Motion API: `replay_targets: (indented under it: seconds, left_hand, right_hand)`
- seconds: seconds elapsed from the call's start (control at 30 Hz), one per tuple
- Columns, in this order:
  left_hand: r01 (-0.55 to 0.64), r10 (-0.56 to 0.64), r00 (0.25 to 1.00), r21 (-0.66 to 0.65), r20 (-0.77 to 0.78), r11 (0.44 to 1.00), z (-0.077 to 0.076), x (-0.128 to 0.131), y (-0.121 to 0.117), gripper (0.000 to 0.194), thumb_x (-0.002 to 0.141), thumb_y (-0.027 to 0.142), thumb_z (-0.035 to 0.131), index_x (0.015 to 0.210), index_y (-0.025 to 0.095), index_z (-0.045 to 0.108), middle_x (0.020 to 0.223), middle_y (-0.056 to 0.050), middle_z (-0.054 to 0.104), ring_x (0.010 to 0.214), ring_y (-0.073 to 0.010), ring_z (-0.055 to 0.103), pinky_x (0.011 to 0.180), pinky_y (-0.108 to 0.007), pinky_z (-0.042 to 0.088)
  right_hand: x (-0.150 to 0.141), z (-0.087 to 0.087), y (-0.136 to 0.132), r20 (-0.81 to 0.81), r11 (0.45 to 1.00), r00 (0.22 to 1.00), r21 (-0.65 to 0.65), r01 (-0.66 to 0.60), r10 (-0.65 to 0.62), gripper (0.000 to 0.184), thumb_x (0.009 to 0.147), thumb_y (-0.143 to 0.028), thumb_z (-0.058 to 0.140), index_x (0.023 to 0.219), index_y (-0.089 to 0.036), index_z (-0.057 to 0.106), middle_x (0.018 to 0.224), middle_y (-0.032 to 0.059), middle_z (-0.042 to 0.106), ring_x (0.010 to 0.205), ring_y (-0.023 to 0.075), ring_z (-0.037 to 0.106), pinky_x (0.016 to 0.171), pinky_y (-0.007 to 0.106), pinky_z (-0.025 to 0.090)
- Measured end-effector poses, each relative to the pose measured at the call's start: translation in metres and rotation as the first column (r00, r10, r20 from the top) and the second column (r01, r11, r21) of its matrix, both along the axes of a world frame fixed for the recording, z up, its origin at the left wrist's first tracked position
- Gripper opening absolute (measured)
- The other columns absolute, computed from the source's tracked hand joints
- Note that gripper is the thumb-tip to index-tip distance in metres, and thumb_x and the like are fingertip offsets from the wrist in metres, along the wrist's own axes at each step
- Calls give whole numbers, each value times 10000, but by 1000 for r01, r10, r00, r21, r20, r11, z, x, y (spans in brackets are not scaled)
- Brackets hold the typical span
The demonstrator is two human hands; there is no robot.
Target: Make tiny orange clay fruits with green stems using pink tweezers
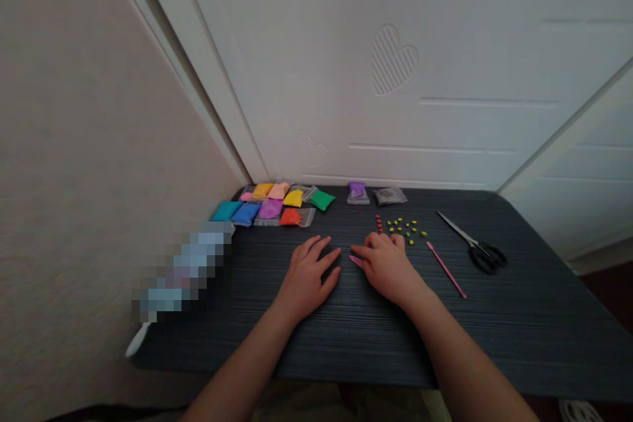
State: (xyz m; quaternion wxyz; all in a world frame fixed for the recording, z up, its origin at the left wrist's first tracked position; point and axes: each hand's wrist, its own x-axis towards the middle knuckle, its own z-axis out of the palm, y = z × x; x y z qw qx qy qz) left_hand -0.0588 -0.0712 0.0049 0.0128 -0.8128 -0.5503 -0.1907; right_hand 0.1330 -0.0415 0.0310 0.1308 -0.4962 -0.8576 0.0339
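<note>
My left hand [307, 275] rests on the dark table with its fingers spread and nothing in it. Facing it, my right hand [388, 266] is curled palm down over a pink pointed tool [356, 262], which looks like a plastic clay knife. Only its tip shows, sticking out to the left below my fingers; the rest is hidden by the hand. Just beyond my right hand lie small red pieces [378, 223] in a short row. Several tiny yellow-and-green pieces [399, 229] are scattered beside them.
Bags of coloured clay, including a green bag [322, 200] and a red bag [291, 217], lie at the back left. A purple bag [357, 190] and a greyish bag [390, 196] lie by the white panel. Rightward are a pink stick tool [446, 269] and black-handled scissors [475, 245].
</note>
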Motion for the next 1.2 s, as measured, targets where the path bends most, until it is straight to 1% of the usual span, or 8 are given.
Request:
replay_targets:
  seconds: [0.2, 0.33, 0.5, 0.7, 0.87, 0.97, 1.07, 1.2]
  left_hand:
    - [-10, 10, 1000, 1, -4, 1000, -1, 0, 0, 356, 824, 348, 422, 1138, 249, 555, 1289, -64, 462, 1221, -261, 332, 990, -450, 300]
    - [-38, 38, 999, -2, -5, 999, -3, 2, 2, 385, 819, 351, 429, 1170, 228, 528, 1278, -82, 469, 1206, -274, 350, 974, -468, 320]
    - [17, -17, 1000, -9, -17, 1000, -2, 2, 0, 385, 813, 362, 441, 1179, 267, 518, 1295, -71, 452, 1212, -281, 344, 968, -487, 319]
    - [-17, 17, 1000, -42, -13, 999, -3, 1, 1, 426, 818, 384, 427, 1212, 233, 485, 1298, -73, 450, 1213, -270, 340, 982, -472, 314]
    - [11, -11, 1000, -32, -2, 999, -2, 1, 1, 401, 809, 383, 445, 1181, 249, 517, 1286, -69, 462, 1212, -269, 341, 985, -473, 308]
    - [34, -34, 999, -24, 21, 999, -1, -1, 0, 358, 813, 362, 445, 1142, 269, 550, 1269, -57, 478, 1212, -261, 344, 986, -469, 310]
    - [23, -22, 999, -17, 45, 1000, -3, -2, 1, 347, 818, 343, 439, 1134, 262, 557, 1250, -53, 497, 1206, -250, 352, 992, -453, 316]
    - [2, -1, 999, -21, 46, 1000, -5, -2, 3, 386, 813, 352, 440, 1162, 217, 537, 1236, -71, 510, 1194, -259, 366, 990, -454, 323]
  right_hand:
    - [-1, -1, -1, 45, 999, 998, -11, 42, -42, 281, 864, -293, 388, 1070, -290, 578, 956, 50, 543, 918, 182, 461, 816, 366, 208]
    - [-5, -2, -4, 39, 1000, 999, 12, 10, -10, 279, 872, -292, 371, 1048, -305, 586, 940, 39, 547, 911, 180, 459, 821, 365, 212]
    - [-8, -4, -3, 63, 999, 997, -4, 33, -33, 330, 853, -248, 398, 1162, -280, 510, 974, 52, 551, 925, 186, 462, 824, 364, 218]
    - [-7, -4, -5, 3, 1000, 1000, 21, 2, -2, 261, 863, -270, 386, 1008, -306, 600, 914, 28, 548, 896, 173, 465, 829, 364, 220]
    - [-10, -5, -5, -19, 999, 999, 27, 32, -32, 304, 873, -326, 364, 1104, -270, 554, 928, 53, 552, 908, 186, 470, 823, 370, 230]
    - [-9, -3, -4, -12, 998, 999, 19, 52, -52, 284, 870, -319, 372, 1036, -272, 597, 919, 50, 553, 898, 185, 471, 821, 373, 227]
    - [-10, -2, -4, -7, 999, 1000, 18, 28, -28, 260, 862, -304, 389, 982, -289, 620, 901, 38, 552, 885, 179, 471, 827, 376, 221]
    - [-13, -4, -5, 3, 1000, 1000, 22, 20, -20, 287, 847, -291, 409, 1086, -273, 566, 912, 47, 557, 900, 190, 470, 832, 376, 225]
